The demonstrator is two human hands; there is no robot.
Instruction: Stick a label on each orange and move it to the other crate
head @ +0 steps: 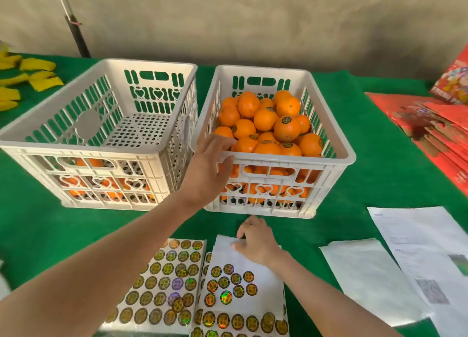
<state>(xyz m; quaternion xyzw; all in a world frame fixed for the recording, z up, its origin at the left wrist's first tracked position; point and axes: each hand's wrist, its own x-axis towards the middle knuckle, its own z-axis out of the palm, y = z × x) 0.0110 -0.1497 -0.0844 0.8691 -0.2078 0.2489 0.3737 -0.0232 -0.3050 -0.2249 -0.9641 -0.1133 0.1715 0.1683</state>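
The bare left forearm (101, 268) runs from the lower left corner to the centre of the frame. There the left hand (206, 171) lies palm down, fingers straight and together, thumb out to the right. The bare right forearm (329, 293) enters from the lower right. The right hand (257, 244) sits lower centre, back up, fingers bent downward to the left.
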